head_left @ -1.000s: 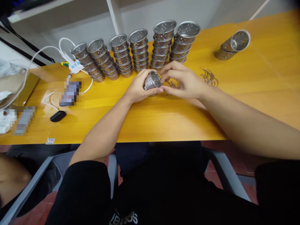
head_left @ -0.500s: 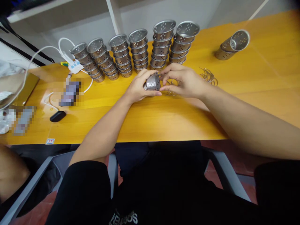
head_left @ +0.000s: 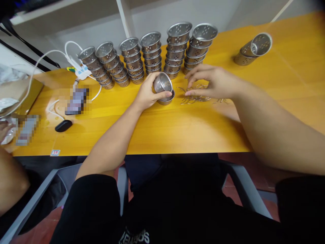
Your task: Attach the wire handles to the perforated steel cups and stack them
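Note:
My left hand [head_left: 149, 92] is closed round a small perforated metal cup [head_left: 162, 81], whose mouth tilts up towards me. Just below it shows the rim of a second metal cup [head_left: 168, 100], partly hidden by the thumb and the first cup. To the right, my right hand [head_left: 207, 81] hovers over several thin curved wires [head_left: 196, 99] on the table. Its fingers are apart, and nothing shows between them.
Several stacks of perforated cups [head_left: 130, 62] stand in a row at the back. Another, leaning stack [head_left: 254, 49] is at the far right. A phone [head_left: 77, 101], a white power strip [head_left: 83, 73], a black oval object [head_left: 63, 125] and cables lie left. Another person's arm [head_left: 11, 179] is at the left edge.
My right hand has moved away to the right from the cup and its fingers have spread. The cup in my left hand has turned, so its mouth now faces up towards me.

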Available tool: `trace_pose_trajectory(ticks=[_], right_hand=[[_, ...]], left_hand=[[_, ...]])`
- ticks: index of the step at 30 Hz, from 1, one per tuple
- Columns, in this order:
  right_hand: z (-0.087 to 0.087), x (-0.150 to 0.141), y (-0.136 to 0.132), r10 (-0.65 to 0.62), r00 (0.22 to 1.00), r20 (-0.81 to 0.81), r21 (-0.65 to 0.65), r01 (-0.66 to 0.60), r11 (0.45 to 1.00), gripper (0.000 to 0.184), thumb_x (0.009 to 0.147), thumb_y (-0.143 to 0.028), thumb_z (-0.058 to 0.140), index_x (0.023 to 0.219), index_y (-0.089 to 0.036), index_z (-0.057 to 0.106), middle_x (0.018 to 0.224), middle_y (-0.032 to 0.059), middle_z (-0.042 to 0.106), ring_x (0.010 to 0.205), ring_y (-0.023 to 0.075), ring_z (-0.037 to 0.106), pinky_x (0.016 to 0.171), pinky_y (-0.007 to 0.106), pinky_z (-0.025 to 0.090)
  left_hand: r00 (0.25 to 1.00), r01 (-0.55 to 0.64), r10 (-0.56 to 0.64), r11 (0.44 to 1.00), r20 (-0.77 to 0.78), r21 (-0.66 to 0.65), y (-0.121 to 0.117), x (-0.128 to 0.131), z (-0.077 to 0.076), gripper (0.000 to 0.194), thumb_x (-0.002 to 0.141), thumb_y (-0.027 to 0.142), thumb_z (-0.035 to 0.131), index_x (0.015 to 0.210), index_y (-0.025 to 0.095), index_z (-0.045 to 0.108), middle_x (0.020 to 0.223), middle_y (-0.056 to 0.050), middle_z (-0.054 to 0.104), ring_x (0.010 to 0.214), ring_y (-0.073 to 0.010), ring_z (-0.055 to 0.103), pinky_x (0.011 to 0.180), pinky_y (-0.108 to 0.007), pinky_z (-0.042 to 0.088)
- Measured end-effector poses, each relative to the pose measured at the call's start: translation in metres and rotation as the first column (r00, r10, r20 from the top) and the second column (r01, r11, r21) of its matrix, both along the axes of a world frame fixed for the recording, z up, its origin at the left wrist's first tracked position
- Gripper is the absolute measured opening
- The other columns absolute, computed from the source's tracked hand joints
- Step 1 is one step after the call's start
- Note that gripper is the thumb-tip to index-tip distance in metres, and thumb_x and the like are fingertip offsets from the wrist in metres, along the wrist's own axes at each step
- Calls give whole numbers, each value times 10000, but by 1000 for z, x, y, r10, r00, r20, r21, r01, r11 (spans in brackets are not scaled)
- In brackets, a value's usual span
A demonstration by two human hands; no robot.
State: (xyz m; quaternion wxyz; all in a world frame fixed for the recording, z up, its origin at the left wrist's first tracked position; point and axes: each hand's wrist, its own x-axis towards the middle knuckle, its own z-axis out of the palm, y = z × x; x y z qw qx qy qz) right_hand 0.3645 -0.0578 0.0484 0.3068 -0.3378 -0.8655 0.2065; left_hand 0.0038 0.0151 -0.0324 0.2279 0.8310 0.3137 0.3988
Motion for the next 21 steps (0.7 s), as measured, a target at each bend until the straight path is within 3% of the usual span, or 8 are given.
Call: trace_pose_trajectory(ticks=[3, 6, 8, 12, 16, 21], right_hand=[[-3, 15, 6, 11, 986, 164, -63, -1, 998, 671, 1011, -1030, 906, 1029, -359, 908, 1418, 108, 876, 1324, 451, 824, 1313, 708, 651], [-2, 12, 3, 9, 971, 237, -37, 0, 999, 644, 1087, -978, 826, 1110, -341, 918, 1412, 146, 877, 1315, 463, 833, 1288, 723, 665], [3, 2, -4, -40, 980, 193, 15, 38, 999, 604, 1139, -930, 787, 1260, -353, 919, 1430, 166, 873, 1333, 463, 827, 1280, 723, 670], [12, -22, -20, -87, 996, 23, 59, 85, 995, 649, 1159, -958, 745, 1565, -470, 876, 1600, 112, 835, 1482, 477, 774, 1349, 752, 640], [11, -35, -24, -41, 999, -21, 42, 41, 998, 665, 1172, -1002, 675, 1412, -440, 939, 1721, 124, 785, 1665, 516, 664, 1437, 795, 564], [7, -38, -22, -6, 997, -78, 17, 8, 1000, 617, 1095, -1017, 792, 1229, -431, 930, 1626, 130, 821, 1584, 527, 696, 1393, 827, 585]], left_hand=[[1000, 6, -5, 1000, 16, -15, 0, 1, -5, 1213, 815, 1150, 938, 1674, 327, 697, 1654, -148, 810, 1605, -461, 793, 1426, -680, 612], [1000, 5, -5, 1000, 28, -26, -5, 3, -5, 1218, 848, 1136, 927, 1703, 310, 663, 1674, -161, 813, 1590, -444, 811, 1415, -666, 635], [999, 7, -6, 1000, 36, -28, -10, 5, -2, 1232, 857, 1153, 899, 1713, 304, 649, 1698, -171, 808, 1590, -438, 817, 1411, -651, 646], [999, 39, -39, 999, 6, -32, -22, 9, 8, 1196, 910, 1132, 866, 1741, 305, 630, 1759, -182, 793, 1633, -437, 806, 1441, -626, 639], [998, 60, -61, 998, -13, -29, -31, 12, 16, 1152, 967, 1110, 823, 1762, 303, 612, 1795, -186, 783, 1674, -440, 790, 1471, -615, 621], [997, 55, -58, 996, -45, -65, -39, 15, 22, 1144, 980, 1147, 751, 1761, 319, 629, 1793, -170, 782, 1708, -454, 770, 1480, -637, 615]])
